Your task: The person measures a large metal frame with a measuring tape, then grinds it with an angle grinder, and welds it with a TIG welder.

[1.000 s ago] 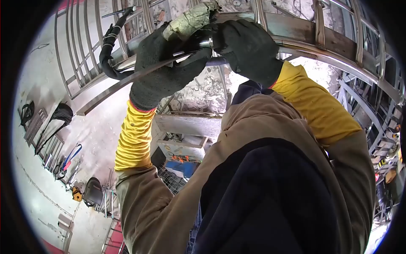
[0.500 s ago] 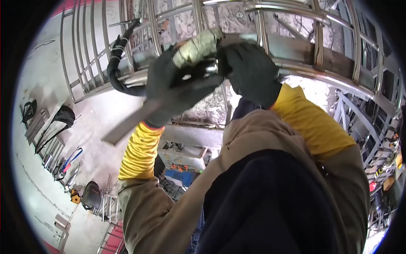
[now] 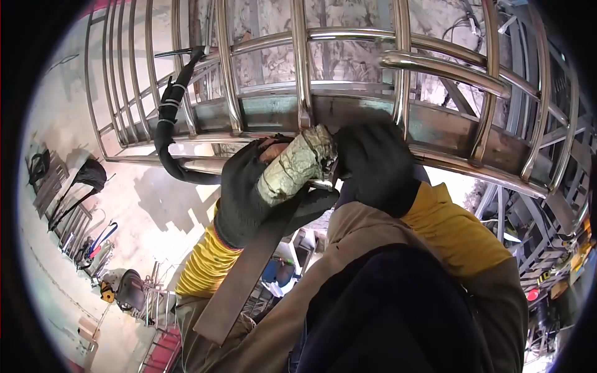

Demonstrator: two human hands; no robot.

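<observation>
At the far left, a black hose (image 3: pixel 166 124) bound with ties curves down from the bars towards the hands. A flat, dull grey steel bar (image 3: pixel 242 280) slants from the lower left up to the hands, and its upper end passes under the left hand (image 3: pixel 245 189). That hand wears a dark knit glove and is curled closed around the wrapped handle (image 3: pixel 295 165), a stubby cylinder bound in grubby, pale, creased tape, held just below the curved steel railing frame (image 3: pixel 435 62). The right hand (image 3: pixel 376 161), also gloved, touches the handle's front end with its fingers bunched together. What they pinch is hidden.
</observation>
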